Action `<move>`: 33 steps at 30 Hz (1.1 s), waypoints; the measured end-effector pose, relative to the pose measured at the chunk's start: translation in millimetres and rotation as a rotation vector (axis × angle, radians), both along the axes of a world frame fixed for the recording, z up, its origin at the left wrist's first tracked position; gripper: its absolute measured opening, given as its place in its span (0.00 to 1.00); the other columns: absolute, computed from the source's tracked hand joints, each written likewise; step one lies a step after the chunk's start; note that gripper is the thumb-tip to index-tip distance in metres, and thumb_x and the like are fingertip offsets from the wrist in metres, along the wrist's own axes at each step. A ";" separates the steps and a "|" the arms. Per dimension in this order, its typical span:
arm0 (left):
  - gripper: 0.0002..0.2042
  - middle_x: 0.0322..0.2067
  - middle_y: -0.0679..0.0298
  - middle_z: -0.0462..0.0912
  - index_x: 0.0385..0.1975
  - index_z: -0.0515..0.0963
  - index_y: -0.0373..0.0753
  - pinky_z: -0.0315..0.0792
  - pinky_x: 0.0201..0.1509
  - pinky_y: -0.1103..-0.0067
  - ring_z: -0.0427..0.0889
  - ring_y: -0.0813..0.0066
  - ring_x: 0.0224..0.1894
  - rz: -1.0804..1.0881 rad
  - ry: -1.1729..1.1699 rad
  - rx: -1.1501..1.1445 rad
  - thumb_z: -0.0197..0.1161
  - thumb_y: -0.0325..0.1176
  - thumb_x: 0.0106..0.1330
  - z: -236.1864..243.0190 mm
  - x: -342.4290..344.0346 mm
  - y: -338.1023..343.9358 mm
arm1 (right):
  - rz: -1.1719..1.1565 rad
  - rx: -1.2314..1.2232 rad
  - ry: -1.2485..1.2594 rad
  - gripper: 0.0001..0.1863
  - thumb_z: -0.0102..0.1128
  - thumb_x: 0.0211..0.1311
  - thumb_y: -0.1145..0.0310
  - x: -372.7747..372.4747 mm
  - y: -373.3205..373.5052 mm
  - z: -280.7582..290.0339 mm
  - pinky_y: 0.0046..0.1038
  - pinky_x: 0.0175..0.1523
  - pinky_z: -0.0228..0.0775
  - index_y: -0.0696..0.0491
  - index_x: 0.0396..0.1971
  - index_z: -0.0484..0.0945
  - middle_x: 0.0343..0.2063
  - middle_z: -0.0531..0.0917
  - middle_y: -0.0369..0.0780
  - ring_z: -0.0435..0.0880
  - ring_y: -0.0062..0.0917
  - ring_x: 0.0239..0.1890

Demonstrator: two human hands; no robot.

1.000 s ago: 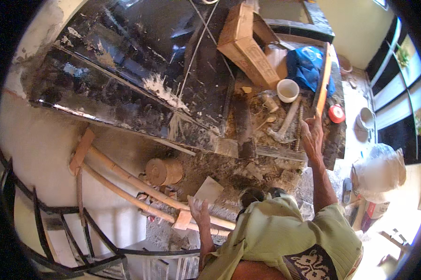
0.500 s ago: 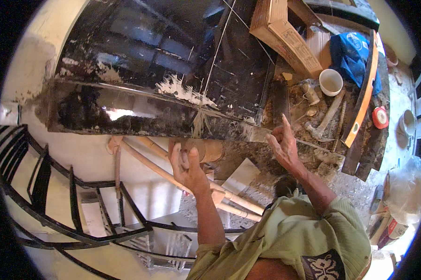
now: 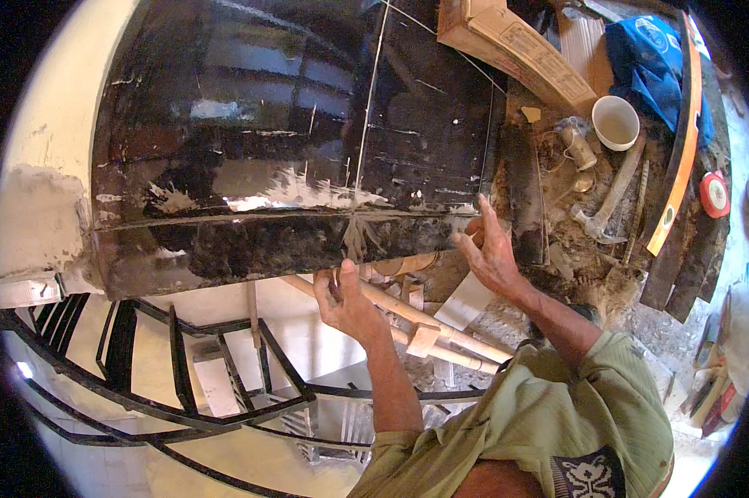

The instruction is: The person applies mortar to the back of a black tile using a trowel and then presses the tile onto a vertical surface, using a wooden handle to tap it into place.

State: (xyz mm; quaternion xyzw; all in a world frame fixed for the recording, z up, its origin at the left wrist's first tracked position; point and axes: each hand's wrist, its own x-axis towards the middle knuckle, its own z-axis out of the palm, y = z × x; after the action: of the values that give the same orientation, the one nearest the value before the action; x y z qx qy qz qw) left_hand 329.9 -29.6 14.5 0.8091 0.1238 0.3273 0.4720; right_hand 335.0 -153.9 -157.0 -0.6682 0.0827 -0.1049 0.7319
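A narrow black tile strip runs along the front edge of the black tiled counter, smeared with grey mortar. My left hand is at the strip's lower edge, thumb up and fingers partly bent, its fingertips at or just under the edge. By the strip's right end is my right hand, with index finger stretched out and thumb apart. Neither hand clearly grips anything; whether the fingertips press on the strip I cannot tell. Pale mortar smears lie along the joint above the strip.
Right of the tiles are a hammer, a white bowl, an orange spirit level, a red tape measure, a blue bag and a cardboard box. Wooden poles and a black stair railing are below.
The view has shifted. My left hand's fingertips have come up closer to the strip's lower edge. My right hand has moved closer to the strip's right end.
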 end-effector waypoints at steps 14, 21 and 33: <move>0.21 0.53 0.55 0.73 0.47 0.74 0.31 0.65 0.60 0.73 0.71 0.66 0.55 -0.068 -0.040 -0.010 0.72 0.29 0.55 -7.1 9.4 27.8 | -0.029 -0.020 -0.313 0.53 0.77 0.46 0.62 37.2 34.2 103.0 0.28 0.29 0.71 0.60 0.68 0.51 0.33 0.74 0.41 0.73 0.25 0.25; 0.19 0.60 0.52 0.68 0.48 0.74 0.34 0.61 0.64 0.68 0.67 0.60 0.61 -0.281 -0.126 0.032 0.66 0.37 0.61 -30.3 -13.7 77.6 | -0.008 -0.207 -0.335 0.59 0.80 0.39 0.58 35.8 35.1 116.0 0.35 0.36 0.73 0.59 0.68 0.49 0.39 0.73 0.45 0.77 0.34 0.32; 0.19 0.57 0.52 0.70 0.49 0.74 0.30 0.64 0.60 0.71 0.69 0.63 0.59 0.034 0.329 -0.152 0.65 0.34 0.63 -183.7 -140.9 225.0 | -0.193 -0.333 -0.406 0.59 0.80 0.37 0.54 22.6 51.2 121.3 0.32 0.35 0.70 0.60 0.67 0.52 0.35 0.72 0.43 0.73 0.31 0.32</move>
State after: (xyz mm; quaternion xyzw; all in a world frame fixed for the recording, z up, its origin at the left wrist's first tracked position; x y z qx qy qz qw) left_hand 189.0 195.4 -169.1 0.8117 0.2373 0.1882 0.4994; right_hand 357.6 -102.6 -35.7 -0.7338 -0.0206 -0.3180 0.6000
